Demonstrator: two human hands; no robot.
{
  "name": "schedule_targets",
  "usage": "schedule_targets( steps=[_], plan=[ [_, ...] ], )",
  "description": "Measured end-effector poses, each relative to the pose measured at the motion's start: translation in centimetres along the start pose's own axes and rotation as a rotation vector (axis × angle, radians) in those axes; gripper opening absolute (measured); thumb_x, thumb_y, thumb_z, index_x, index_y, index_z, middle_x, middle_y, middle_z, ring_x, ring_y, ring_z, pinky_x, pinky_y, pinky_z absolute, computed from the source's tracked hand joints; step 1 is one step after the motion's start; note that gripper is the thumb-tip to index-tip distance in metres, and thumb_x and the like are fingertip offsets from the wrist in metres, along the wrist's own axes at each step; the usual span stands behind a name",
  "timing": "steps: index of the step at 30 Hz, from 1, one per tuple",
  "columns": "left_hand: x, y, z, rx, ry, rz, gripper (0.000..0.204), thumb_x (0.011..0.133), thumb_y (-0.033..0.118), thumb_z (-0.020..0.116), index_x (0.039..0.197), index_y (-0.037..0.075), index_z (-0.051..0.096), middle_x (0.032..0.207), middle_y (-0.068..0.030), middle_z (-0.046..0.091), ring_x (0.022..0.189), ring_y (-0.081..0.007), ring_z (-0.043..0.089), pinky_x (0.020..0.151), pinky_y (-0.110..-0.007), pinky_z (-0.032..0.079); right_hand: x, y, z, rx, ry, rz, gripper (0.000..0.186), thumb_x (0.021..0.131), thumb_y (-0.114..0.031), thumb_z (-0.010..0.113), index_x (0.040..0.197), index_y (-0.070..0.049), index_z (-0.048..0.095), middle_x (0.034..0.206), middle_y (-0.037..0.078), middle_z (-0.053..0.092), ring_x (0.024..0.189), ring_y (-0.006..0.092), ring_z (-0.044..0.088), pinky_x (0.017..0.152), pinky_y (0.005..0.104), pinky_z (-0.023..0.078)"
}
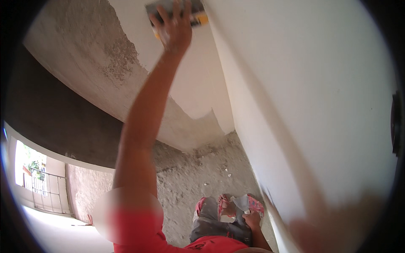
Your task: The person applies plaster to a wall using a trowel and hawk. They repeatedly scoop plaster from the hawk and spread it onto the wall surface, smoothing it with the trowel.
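Observation:
My left arm is stretched up and forward. At its end, my left hand [175, 29] lies with spread fingers over a wide putty knife [198, 9], which has a grey blade and a yellow and black part. The tool is against the pale plaster coat [196, 71] on the wall, close to the inside corner. Low down near my body, my right hand [253, 219] is closed around something; a flat light-grey, blade-like piece [242, 203] shows above the fingers, its kind unclear.
A smooth white wall [320, 84] rises close on my right. Bare rough plaster [88, 46] shows left of the pale coat, above a dark band [63, 114]. Below lies a rough grey floor [185, 185] with small white crumbs. Far left stands a metal railing [48, 189] by a bright opening.

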State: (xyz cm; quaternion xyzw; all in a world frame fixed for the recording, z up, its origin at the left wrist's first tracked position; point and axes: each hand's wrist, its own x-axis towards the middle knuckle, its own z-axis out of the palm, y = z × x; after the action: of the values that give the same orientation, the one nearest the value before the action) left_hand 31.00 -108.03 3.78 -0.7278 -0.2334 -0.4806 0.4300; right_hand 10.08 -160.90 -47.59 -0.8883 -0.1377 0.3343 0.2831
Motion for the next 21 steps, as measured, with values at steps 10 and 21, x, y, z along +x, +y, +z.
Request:
schedule_targets(
  steps=[10,21],
  plan=[
    [-16.5,0.8,-3.0,-0.254,-0.483,0.119,0.066,0.081,0.001,0.058,0.142,0.023,0.045,0.144,-0.0071,0.045,0.134,-0.0454,0.034,0.110,-0.066,0.017,2.4,4.8,2.1,-0.221,0.038,-0.206,0.047,0.062,-0.032,0.070,0.100,-0.004,0.067,0.088,0.024,0.067,0.086,0.0406,0.066,0.078,0.0475,0.052],
    [20.0,-17.8,-5.0,-0.038,-0.092,-0.069,0.065,0.091,-0.003,0.041,0.152,0.015,0.022,0.153,-0.0158,0.029,0.141,-0.0340,0.027,0.118,-0.048,0.016,1.8,1.0,0.4,-0.093,-0.040,-0.076,0.047,0.063,-0.033,0.069,0.099,-0.003,0.067,0.087,0.024,0.068,0.085,0.0428,0.066,0.077,0.0497,0.052]
  ],
)
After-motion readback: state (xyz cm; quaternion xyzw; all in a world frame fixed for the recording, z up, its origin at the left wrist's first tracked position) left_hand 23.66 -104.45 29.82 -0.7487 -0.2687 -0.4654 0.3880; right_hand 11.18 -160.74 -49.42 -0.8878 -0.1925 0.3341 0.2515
